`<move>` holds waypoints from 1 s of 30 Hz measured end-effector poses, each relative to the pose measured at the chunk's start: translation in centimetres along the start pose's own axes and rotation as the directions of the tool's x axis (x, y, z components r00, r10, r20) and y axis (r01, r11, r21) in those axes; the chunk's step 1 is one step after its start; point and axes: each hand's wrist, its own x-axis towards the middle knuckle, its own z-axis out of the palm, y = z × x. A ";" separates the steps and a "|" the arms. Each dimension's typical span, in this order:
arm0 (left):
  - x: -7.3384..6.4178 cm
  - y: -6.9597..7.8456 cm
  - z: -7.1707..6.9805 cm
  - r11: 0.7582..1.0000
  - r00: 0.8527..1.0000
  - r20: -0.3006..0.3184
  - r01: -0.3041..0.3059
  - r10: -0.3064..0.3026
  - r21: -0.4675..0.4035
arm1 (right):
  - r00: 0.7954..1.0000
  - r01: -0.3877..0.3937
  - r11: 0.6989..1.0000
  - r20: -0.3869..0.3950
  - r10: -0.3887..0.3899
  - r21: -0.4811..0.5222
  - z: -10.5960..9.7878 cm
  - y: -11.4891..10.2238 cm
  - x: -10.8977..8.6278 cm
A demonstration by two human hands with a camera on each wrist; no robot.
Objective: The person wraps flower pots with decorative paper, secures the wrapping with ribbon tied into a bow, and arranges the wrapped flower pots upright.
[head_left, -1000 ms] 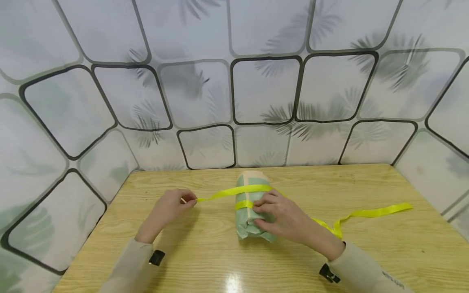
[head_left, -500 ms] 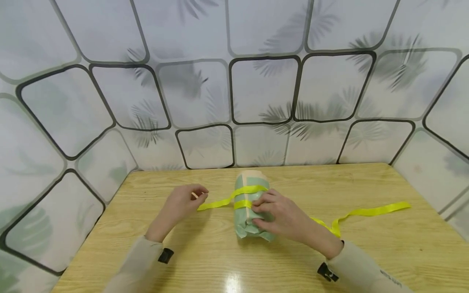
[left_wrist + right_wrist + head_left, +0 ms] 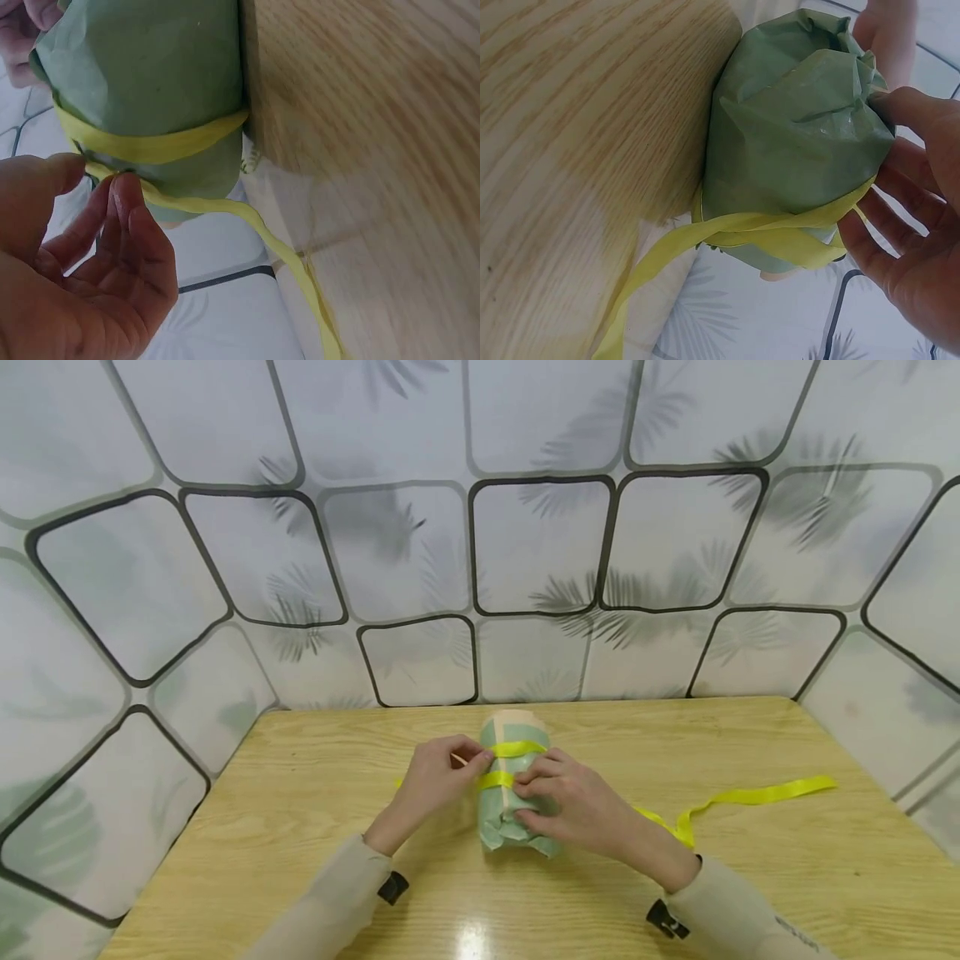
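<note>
A cylindrical parcel (image 3: 504, 827) in pale green paper lies on the wooden table, with yellow ribbon (image 3: 517, 748) in two bands across it. At its left side, the left hand (image 3: 447, 774) has its thumb and fingertips gathered at the upper band. The left wrist view shows those fingertips on the ribbon (image 3: 180, 201), whose tail runs down past the hand. The right hand (image 3: 576, 802) grips the parcel from the right, curled fingers on top near the lower band. In the right wrist view its thumb rests by the crumpled paper end (image 3: 832, 90).
Another ribbon tail (image 3: 780, 791) trails across the right side of the wooden table (image 3: 315, 827). A patterned backdrop (image 3: 540, 543) stands behind the table and along both sides. Black buckles hang by both sleeves.
The left hand has let go of the ribbon's left tail and moved right to the upper band at the parcel. The right hand stays on the parcel.
</note>
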 end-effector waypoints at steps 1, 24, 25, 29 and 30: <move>0.0 0.0 0.1 1.000 1.000 -0.002 0.012 -0.012 -0.001 | 1.000 0.001 1.000 0.001 -0.001 0.001 0.0 0.0 0.0; -2.0 -1.0 -2.4 0.995 0.998 0.003 0.057 -0.057 0.077 | 1.000 -0.016 0.999 0.004 0.016 -0.041 0.0 -0.2 0.1; -2.2 -1.1 -2.5 0.995 0.998 0.006 0.058 -0.059 0.079 | 1.000 -0.016 0.999 0.004 0.016 -0.043 0.0 -0.2 0.1; -2.6 -1.4 -3.0 0.993 0.997 0.019 0.067 -0.069 0.093 | 1.000 -0.016 0.999 0.005 0.017 -0.045 0.0 -0.3 0.1; -2.7 -1.4 -3.0 0.993 0.997 0.022 0.068 -0.070 0.096 | 1.000 -0.017 0.999 0.006 0.017 -0.044 0.0 -0.3 0.1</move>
